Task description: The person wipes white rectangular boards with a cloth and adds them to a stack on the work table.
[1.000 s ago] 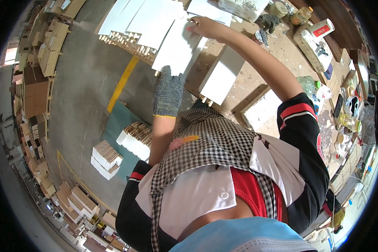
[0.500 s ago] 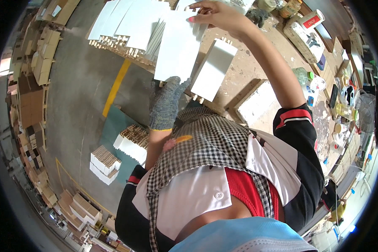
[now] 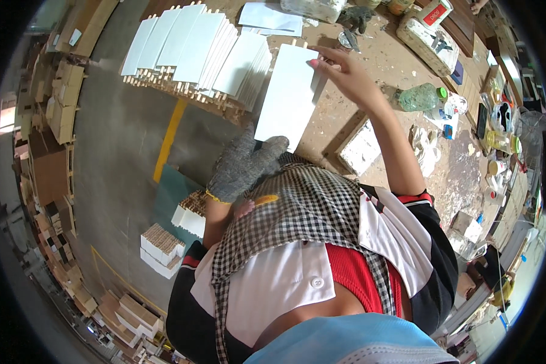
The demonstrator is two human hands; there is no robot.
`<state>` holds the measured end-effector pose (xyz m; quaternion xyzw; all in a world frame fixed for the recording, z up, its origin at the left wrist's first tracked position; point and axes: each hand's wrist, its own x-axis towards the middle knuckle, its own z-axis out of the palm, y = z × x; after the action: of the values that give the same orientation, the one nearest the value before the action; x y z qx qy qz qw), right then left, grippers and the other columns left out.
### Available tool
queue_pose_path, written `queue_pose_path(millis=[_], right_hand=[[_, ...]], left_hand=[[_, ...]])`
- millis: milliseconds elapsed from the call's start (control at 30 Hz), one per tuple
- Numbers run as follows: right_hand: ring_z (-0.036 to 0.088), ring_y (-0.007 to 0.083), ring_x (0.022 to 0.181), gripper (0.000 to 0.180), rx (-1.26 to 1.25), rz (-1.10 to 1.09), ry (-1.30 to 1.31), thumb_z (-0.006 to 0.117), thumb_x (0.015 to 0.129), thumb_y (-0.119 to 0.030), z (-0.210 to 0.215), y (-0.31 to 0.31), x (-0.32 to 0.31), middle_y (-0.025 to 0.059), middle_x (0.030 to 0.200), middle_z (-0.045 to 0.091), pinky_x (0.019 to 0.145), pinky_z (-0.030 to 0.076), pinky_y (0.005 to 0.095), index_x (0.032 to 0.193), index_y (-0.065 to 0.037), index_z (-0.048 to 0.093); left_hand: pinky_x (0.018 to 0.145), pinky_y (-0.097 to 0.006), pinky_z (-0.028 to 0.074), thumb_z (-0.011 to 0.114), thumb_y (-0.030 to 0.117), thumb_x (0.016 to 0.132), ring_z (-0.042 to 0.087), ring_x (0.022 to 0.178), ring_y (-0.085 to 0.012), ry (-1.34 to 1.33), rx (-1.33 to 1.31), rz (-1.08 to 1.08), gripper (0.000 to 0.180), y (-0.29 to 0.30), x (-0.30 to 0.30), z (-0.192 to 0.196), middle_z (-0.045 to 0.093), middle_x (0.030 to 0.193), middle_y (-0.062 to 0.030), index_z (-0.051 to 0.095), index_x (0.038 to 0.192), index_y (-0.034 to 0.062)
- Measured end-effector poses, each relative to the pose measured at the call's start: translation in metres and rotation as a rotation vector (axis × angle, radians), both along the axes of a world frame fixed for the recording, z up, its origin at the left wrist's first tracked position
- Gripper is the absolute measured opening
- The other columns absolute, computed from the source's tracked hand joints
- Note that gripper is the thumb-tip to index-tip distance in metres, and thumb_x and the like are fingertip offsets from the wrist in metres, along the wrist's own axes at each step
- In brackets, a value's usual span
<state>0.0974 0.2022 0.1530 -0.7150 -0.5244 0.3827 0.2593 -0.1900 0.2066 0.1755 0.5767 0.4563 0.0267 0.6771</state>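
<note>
My left hand (image 3: 244,165), in a grey knit glove, grips the near bottom edge of a white rectangular panel (image 3: 287,94) with small wooden dowels at its far end. My bare right hand (image 3: 344,71) touches the panel's far right corner with its fingertips. The panel is held over the wooden workbench (image 3: 379,51). To its left a row of several like white panels (image 3: 194,51) lies fanned along the bench edge, dowels sticking out.
A green plastic bottle (image 3: 421,97), a white framed tile (image 3: 361,148), jars and tools (image 3: 497,127) crowd the bench at right. Stacks of white panels (image 3: 170,233) sit on the grey floor at left, by a yellow line (image 3: 170,139). Wooden boxes (image 3: 60,103) line the far left.
Both hands have drawn the white panel nearer and lower, away from the fanned row; the right hand now rests on its far right corner.
</note>
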Motion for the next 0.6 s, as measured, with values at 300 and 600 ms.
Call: queue_pose_path(millis=[300,600], right_hand=[[0.049,0.027,0.127,0.035,0.559,-0.278,0.221,0.052,0.101,-0.014,-0.002,-0.032,-0.019,0.0138,0.139,0.044,0.1,0.048,0.0383,0.136,-0.01,0.054],[0.051,0.0228,0.126,0.034,0.519,-0.354,0.319,0.052,0.101,-0.008,-0.014,-0.043,-0.029,0.0094,0.139,0.05,0.097,0.047,0.0309,0.134,-0.005,0.054]], left_hand=[[0.097,-0.043,0.05,0.067,0.06,0.084,0.057,0.121,-0.0371,0.183,0.794,-0.236,0.098,0.027,0.023,0.029,0.051,0.133,-0.0312,0.026,0.146,-0.0052],[0.102,-0.048,0.045,0.074,0.043,0.08,0.049,0.128,-0.0444,0.266,0.779,-0.333,0.107,0.013,0.055,0.022,0.038,0.145,-0.0337,0.011,0.153,-0.0037]])
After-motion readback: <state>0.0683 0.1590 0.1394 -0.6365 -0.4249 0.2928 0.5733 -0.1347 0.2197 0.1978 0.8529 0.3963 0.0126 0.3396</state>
